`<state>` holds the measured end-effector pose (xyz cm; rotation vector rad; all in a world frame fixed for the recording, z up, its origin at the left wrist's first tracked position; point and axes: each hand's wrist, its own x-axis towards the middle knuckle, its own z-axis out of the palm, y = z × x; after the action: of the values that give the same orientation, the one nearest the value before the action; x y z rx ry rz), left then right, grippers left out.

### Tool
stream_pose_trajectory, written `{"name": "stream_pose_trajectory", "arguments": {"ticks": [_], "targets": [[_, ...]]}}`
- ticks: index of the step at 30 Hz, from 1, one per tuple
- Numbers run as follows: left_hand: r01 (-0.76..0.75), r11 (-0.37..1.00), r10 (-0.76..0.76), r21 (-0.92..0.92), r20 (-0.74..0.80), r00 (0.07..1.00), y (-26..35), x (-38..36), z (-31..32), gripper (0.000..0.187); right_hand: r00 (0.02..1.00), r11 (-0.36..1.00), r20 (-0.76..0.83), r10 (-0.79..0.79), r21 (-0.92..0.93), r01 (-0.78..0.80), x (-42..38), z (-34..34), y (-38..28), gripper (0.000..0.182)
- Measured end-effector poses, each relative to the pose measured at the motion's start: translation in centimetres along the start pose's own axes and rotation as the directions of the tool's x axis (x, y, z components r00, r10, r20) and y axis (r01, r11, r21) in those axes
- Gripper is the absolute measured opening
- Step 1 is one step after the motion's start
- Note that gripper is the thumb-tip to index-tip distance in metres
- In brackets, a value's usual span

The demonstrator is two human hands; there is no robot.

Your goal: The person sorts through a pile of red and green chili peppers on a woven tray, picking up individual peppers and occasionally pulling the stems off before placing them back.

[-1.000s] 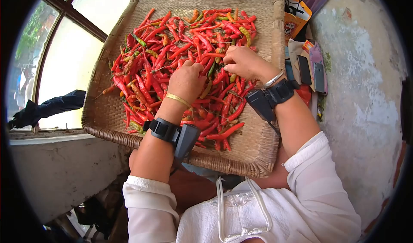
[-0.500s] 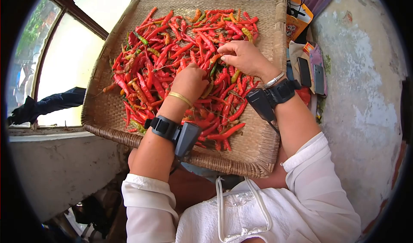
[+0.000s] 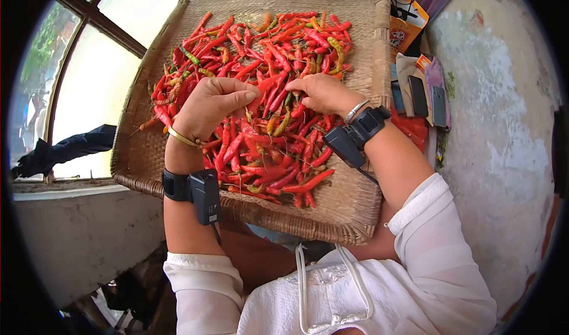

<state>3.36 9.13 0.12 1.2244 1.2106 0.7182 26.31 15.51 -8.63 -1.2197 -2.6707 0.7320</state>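
Note:
Red chili peppers (image 3: pixel 267 172), with some green and yellowish ones among them, lie heaped in a woven basket tray (image 3: pixel 349 199). Over the left-middle of the heap is my left hand (image 3: pixel 216 104), its thumb and forefinger pinched on a red chili pepper (image 3: pixel 255 106) that hangs just beyond the fingertips. My right hand (image 3: pixel 323 93) is a short way to the right, with its fingers bent together and pointing left into the peppers. What those fingers hold, if anything, is hidden. A greenish-yellow pepper (image 3: pixel 283 123) lies just below and between the hands.
The tray rests over my lap. To its right are two phones (image 3: pixel 418 95) (image 3: pixel 438 106), a red plastic bag (image 3: pixel 412 130) and an orange box (image 3: pixel 406 27) beside a worn wall (image 3: pixel 498 127). A window (image 3: pixel 95 92) and a dark folded umbrella (image 3: pixel 65 150) are on the left.
My left hand has moved left and turned, and now a red chili pepper shows at its fingertips. My right hand has shifted slightly left and down.

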Motion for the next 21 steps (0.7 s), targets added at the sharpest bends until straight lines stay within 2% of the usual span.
{"name": "stream_pose_trajectory", "arguments": {"ticks": [1, 3, 4, 5, 7, 8, 9, 11, 12, 13, 14, 16, 17, 19, 20, 21], "targets": [[0.0, 1.0, 0.0, 0.001, 0.002, 1.0, 0.0, 0.3, 0.1, 0.021, 0.999, 0.999, 0.004, 0.047, 0.017, -0.047, -0.1, 0.0, -0.1, 0.025], [-0.315, 0.926, 0.287, -0.207, -0.152, 0.946, -0.1, 0.8, 0.9, 0.033, 0.997, 0.998, 0.042, 0.07, -0.001, -0.07, -0.2, -0.2, -0.2, 0.025], [-0.398, 0.884, 0.34, -0.245, -0.249, 0.907, 0.7, 1.0, 2.4, 0.041, 0.993, 0.996, 0.08, 0.092, -0.022, -0.091, -0.2, -0.7, -0.5, 0.024], [-0.399, 0.884, 0.34, -0.245, -0.25, 0.907, 0.2, 1.4, 2.6, 0.041, 0.993, 0.996, 0.08, 0.092, -0.023, -0.09, -0.4, -1.2, -0.9, 0.024], [-0.338, 0.915, 0.383, 0.221, -0.213, 0.899, -2.3, 3.0, 2.5, 0.045, 0.994, 0.996, 0.061, 0.088, 0.022, -0.089, -0.9, -2.5, -1.8, 0.024], [-0.2, 0.858, 0.31, 0.473, -0.166, 0.936, -3.1, 3.4, 2.2, 0.044, 0.994, 0.996, 0.064, 0.086, 0.02, -0.087, -1.1, -3.4, -2.1, 0.024], [-0.187, 0.733, 0.345, 0.654, -0.121, 0.931, -4.0, 3.7, 2.4, 0.041, 0.994, 0.994, 0.062, 0.087, 0.059, -0.091, -1.2, -4.2, -2.3, 0.022], [-0.248, 0.494, 0.388, 0.834, 0.044, 0.921, -5.1, 4.1, 3.0, 0.037, 0.994, 0.991, 0.062, 0.091, 0.096, -0.097, -1.6, -5.6, -2.3, 0.021], [-0.248, 0.496, 0.388, 0.832, 0.043, 0.921, -5.6, 4.2, 3.4, 0.037, 0.994, 0.985, -0.092, 0.063, 0.164, -0.047, -1.8, -6.1, -2.1, 0.022], [-0.174, 0.497, 0.318, 0.85, 0.008, 0.948, -5.6, 3.9, 4.0, 0.036, 0.968, 0.975, -0.247, 0.043, 0.221, 0.013, -2.0, -6.5, -2.0, 0.024], [-0.099, 0.492, 0.246, 0.865, -0.029, 0.969, -5.5, 3.8, 4.5, 0.036, 0.969, 0.975, -0.245, 0.043, 0.22, 0.012, -2.0, -6.9, -1.9, 0.024], [-0.085, 0.494, 0.272, 0.865, -0.061, 0.96, -5.9, 3.9, 4.9, 0.038, 0.849, 0.966, -0.51, 0.138, 0.26, -0.001, -2.1, -7.5, -1.6, 0.035], [-0.071, 0.494, 0.299, 0.867, -0.093, 0.95, -6.1, 4.1, 5.0, 0.039, 0.848, 0.966, -0.512, 0.139, 0.26, -0.001, -2.0, -7.4, -1.2, 0.035], [-0.099, 0.491, 0.308, 0.865, -0.067, 0.949, -6.3, 4.0, 5.4, 0.042, 0.865, 0.981, -0.464, 0.192, 0.099, -0.164, -1.7, -6.8, -0.4, 0.039], [-0.125, 0.49, 0.316, 0.863, -0.042, 0.948, -6.5, 4.1, 5.5, 0.045, 0.901, 0.985, -0.4, 0.169, 0.102, -0.14, -1.6, -6.3, -0.4, 0.038], [-0.125, 0.491, 0.316, 0.862, -0.042, 0.948, -6.8, 4.3, 5.5, 0.045, 0.901, 0.985, -0.4, 0.17, 0.101, -0.141, -1.5, -5.7, -0.4, 0.038]]}}
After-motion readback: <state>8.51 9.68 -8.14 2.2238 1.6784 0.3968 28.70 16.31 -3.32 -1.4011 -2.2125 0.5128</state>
